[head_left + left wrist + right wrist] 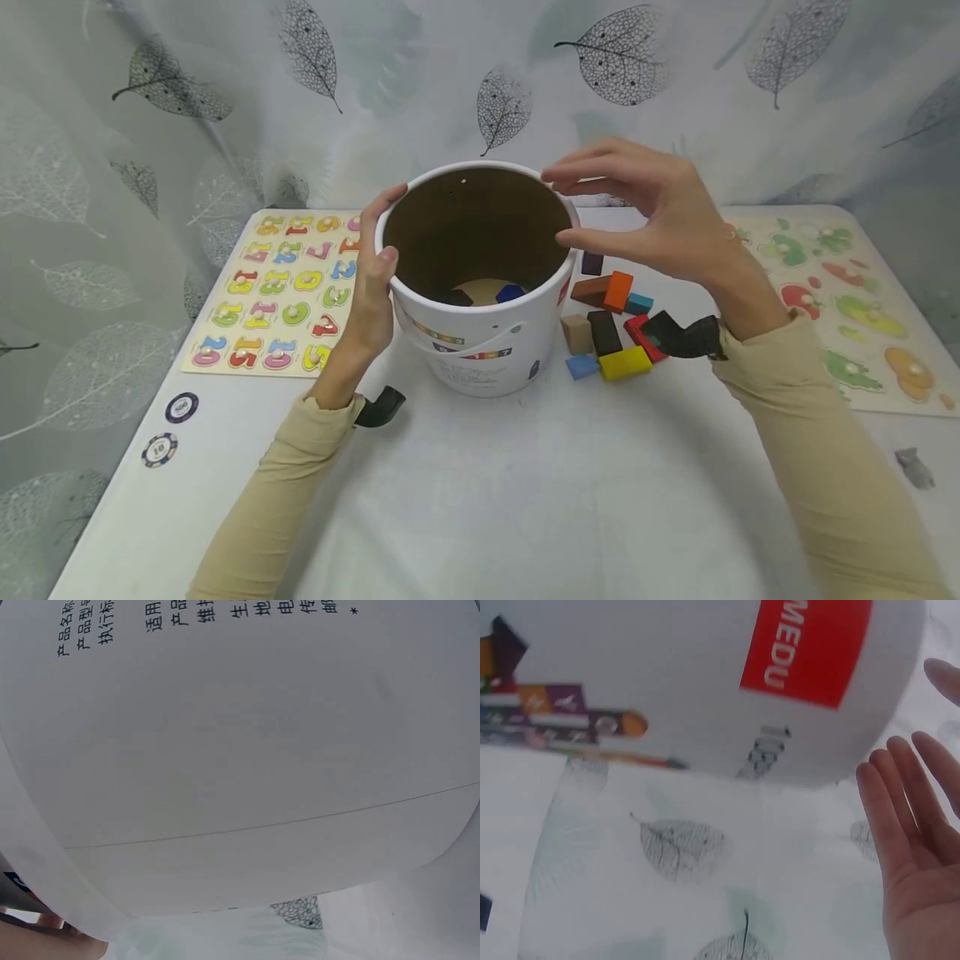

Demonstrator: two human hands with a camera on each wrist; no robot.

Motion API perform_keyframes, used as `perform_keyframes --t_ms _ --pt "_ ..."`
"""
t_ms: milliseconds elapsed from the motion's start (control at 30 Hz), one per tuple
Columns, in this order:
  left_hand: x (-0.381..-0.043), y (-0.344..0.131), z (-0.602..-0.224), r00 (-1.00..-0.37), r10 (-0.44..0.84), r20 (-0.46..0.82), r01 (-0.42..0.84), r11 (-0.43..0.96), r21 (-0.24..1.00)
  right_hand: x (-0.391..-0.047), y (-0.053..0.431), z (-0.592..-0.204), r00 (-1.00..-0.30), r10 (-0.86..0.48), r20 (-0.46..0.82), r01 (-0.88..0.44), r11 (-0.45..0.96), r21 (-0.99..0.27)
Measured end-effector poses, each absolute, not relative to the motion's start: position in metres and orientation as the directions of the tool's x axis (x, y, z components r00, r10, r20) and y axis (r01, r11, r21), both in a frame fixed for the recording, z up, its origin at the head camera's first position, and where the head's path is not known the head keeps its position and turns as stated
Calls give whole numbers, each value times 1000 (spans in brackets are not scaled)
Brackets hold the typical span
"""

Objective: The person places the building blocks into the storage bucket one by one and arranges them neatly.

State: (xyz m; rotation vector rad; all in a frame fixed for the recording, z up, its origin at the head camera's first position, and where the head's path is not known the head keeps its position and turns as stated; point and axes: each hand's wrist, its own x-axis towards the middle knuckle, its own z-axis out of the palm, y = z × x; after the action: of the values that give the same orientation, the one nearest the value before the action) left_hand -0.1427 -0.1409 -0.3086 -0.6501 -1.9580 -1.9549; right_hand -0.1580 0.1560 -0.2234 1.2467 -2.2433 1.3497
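A white bucket [487, 375] with a thin handle and printed labels stands upright on the table. On its left side, my left hand [371, 287] grips the rim, thumb at the front edge and fingers along the outside. My right hand [645, 212] is at the right of the rim, thumb and fingers spread apart and nothing held; whether the fingertips touch the rim I cannot tell. Inside the bucket lie a blue piece [511, 293] and a dark piece [457, 297] on the bottom. The bucket's printed wall [240, 750] fills most of the left wrist view.
Several wooden blocks, among them a yellow block [626, 364] and an orange block [618, 292], lie right of the bucket. A number puzzle board [247, 333] is at left, a vegetable puzzle board [892, 396] at right. Two poker chips, one purple chip [182, 407], lie front left.
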Motion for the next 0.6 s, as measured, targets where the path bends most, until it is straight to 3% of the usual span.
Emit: perform_keyframes --t_ms 333,600 --pt "-142 -141 -306 -852 88 516 519 20 854 -139 219 -265 -710 -549 441 -693 437 -573" --pt "-141 -140 -308 -859 97 503 506 2 863 -124 250 -324 -829 -536 159 -513 617 -597"
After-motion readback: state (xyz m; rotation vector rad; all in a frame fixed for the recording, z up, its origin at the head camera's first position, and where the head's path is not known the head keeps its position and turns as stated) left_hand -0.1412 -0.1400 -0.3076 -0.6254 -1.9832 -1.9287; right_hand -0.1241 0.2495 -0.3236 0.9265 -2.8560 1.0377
